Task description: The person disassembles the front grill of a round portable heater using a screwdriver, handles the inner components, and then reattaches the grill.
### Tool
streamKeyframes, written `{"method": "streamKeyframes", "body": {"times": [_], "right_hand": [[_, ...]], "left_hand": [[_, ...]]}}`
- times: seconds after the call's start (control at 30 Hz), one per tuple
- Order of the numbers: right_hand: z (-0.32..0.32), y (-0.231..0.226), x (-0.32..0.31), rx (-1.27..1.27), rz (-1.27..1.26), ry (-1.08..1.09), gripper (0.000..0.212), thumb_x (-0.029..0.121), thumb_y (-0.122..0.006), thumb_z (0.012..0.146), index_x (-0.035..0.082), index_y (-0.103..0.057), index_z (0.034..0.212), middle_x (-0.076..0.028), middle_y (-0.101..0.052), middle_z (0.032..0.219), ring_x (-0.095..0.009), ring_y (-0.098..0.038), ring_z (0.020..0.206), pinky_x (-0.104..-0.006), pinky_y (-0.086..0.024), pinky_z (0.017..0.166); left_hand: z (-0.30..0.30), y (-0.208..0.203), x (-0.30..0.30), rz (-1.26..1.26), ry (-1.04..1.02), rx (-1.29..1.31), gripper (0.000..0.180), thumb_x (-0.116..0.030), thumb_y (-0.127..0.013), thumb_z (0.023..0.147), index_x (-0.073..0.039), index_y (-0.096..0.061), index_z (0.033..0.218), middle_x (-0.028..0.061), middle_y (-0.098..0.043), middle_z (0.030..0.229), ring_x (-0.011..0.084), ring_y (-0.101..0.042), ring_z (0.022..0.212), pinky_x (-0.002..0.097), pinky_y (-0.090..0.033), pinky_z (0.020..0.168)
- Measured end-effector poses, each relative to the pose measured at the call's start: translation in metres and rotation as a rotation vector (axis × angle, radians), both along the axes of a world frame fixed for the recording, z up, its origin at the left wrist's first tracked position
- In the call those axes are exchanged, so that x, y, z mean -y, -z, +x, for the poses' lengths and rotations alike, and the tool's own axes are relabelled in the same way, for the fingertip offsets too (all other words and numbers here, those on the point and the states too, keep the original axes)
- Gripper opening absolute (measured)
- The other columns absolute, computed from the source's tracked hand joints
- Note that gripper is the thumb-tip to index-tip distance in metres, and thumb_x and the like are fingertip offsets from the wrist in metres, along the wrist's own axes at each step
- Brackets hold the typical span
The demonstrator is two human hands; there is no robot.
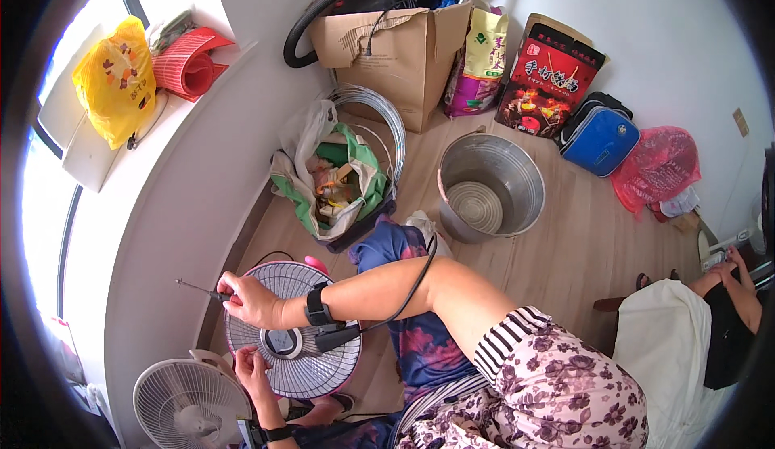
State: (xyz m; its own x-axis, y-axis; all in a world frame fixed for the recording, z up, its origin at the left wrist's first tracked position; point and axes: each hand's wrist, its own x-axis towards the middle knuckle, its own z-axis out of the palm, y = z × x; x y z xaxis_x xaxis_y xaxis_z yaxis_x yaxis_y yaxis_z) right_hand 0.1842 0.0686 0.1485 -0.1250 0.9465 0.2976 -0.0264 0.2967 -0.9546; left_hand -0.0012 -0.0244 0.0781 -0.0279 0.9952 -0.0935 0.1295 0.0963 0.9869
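A round pink-rimmed heater (323,372) with a wire grille and a silvery dish stands in front of me, its dark hub plate at the centre. My right hand (254,302) is above the grille's far left part, closed round the dark handle of a screwdriver (198,288). The thin shaft points left, away from the heater. Down by the near left part of the grille, my left hand (254,375) has its fingers pinched together near the hub. Whatever it holds, if anything, is too small to make out. Both wrists wear black straps.
A white fan (190,407) stands near left. Beyond the heater are an open bag of odds and ends (367,179), coiled wire (395,122), a metal bucket (525,199) and a cardboard box (420,70). Another person (731,296) sits at right. A yellow bag (117,78) lies on the windowsill.
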Motion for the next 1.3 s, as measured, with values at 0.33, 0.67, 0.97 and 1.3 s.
{"method": "streamKeyframes", "body": {"times": [0.33,0.67,0.97,1.3], "right_hand": [[-0.002,-0.003,0.0,-0.025,-0.006,0.0,0.023,0.001,-0.058,0.079,-0.003,-0.048,0.099,-0.017,-0.061,0.084,-0.028,-0.062,0.076,-0.0348,-0.049,0.07],[-0.001,-0.003,0.004,-0.059,-0.021,0.015,0.023,0.0,-0.058,0.076,-0.003,-0.048,0.096,-0.017,-0.06,0.08,-0.027,-0.06,0.071,-0.0341,-0.048,0.066],[-0.002,-0.003,0.006,-0.057,0.024,-0.006,0.024,0.001,-0.058,0.076,-0.002,-0.047,0.097,-0.015,-0.059,0.073,-0.025,-0.059,0.064,-0.0335,-0.048,0.062],[-0.004,-0.003,0.007,-0.03,-0.068,-0.061,0.024,-0.001,-0.058,0.076,-0.002,-0.048,0.097,-0.016,-0.059,0.076,-0.027,-0.06,0.068,-0.0336,-0.048,0.065]], "left_hand": [[0.005,-0.028,0.0,-0.091,-0.063,0.072,0.014,-0.001,-0.054,0.084,-0.003,-0.048,0.097,-0.0002,-0.048,0.065,0.0076,-0.047,0.054,0.0213,-0.042,0.049],[-0.028,-0.13,-0.005,0.208,-0.151,0.303,0.015,-0.011,-0.05,0.089,-0.007,-0.047,0.075,-0.0006,-0.045,0.065,0.0089,-0.039,0.056,0.0248,-0.034,0.051],[0.001,-0.078,0.018,-0.111,0.256,-0.132,0.016,0.003,-0.058,0.079,-0.002,-0.047,0.069,-0.0009,-0.045,0.066,0.0053,-0.042,0.062,0.0194,-0.034,0.056],[0.0,-0.06,0.014,-0.105,0.345,-0.204,0.016,0.002,-0.059,0.077,-0.001,-0.046,0.069,-0.0006,-0.046,0.068,0.0058,-0.043,0.063,0.0201,-0.037,0.057]]}}
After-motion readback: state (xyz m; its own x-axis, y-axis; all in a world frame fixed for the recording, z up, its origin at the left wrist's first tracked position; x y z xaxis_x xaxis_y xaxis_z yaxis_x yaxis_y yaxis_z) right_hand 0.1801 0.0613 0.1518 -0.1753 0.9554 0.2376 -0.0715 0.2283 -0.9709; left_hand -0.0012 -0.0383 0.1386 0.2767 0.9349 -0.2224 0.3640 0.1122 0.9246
